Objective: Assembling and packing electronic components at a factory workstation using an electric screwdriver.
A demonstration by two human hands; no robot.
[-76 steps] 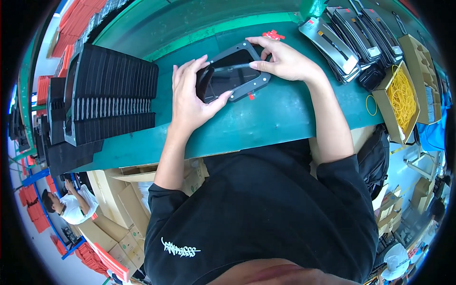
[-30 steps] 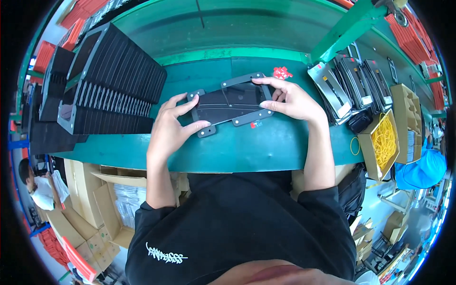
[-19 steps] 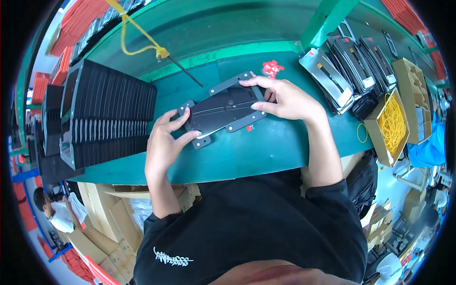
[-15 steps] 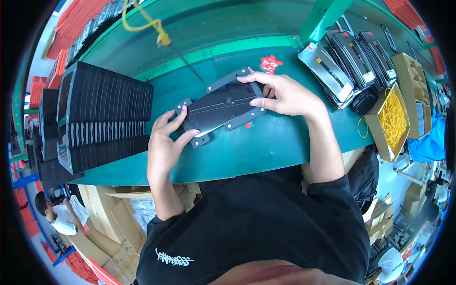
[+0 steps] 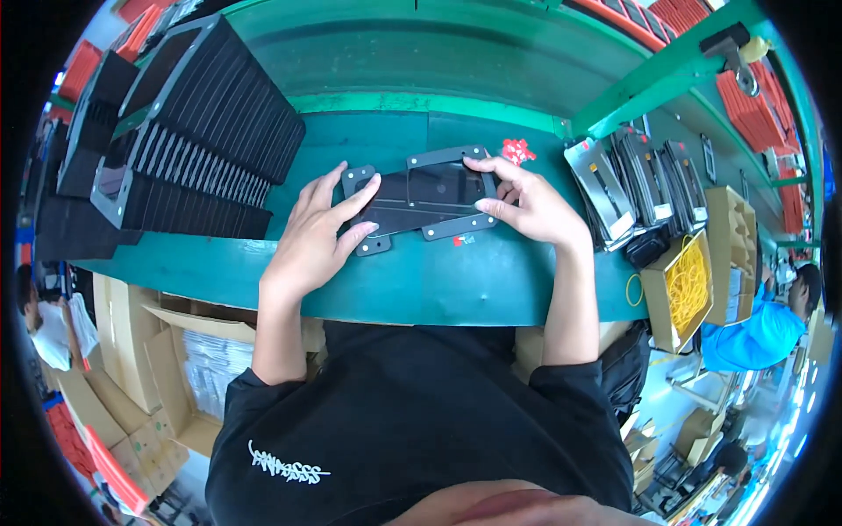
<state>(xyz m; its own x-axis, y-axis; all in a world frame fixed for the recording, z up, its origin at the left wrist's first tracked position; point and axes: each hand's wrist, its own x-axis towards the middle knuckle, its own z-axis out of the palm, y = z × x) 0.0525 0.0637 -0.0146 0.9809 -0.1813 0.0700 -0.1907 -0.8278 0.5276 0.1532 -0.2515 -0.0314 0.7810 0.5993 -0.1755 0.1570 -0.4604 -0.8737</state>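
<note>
A flat, glossy black panel (image 5: pixel 421 188) lies on the green bench top (image 5: pixel 412 280) in front of me. Dark edge plates (image 5: pixel 443 159) with pale round studs line its far and near sides. At its left end, my left hand (image 5: pixel 311 228) spans the panel, thumb on the near corner and fingers reaching toward the far edge. My right hand (image 5: pixel 535 210) grips the right end, index finger at the far corner and thumb at the near one. A small red scrap (image 5: pixel 458 241) lies by the near edge.
Tall stacks of black frames (image 5: pixel 210 105) stand at the left. Red stickers (image 5: pixel 517 152) lie behind the panel. Silver-and-black plates (image 5: pixel 601 188) lean at the right, beside a carton of yellow cords (image 5: pixel 688 285). A green post (image 5: pixel 667 70) rises there. An open carton (image 5: pixel 206 377) sits below the bench.
The view has shifted, and the panel now appears more level across it. My left hand's fingers have spread wider along the left end. The hanging yellow cord is out of view.
</note>
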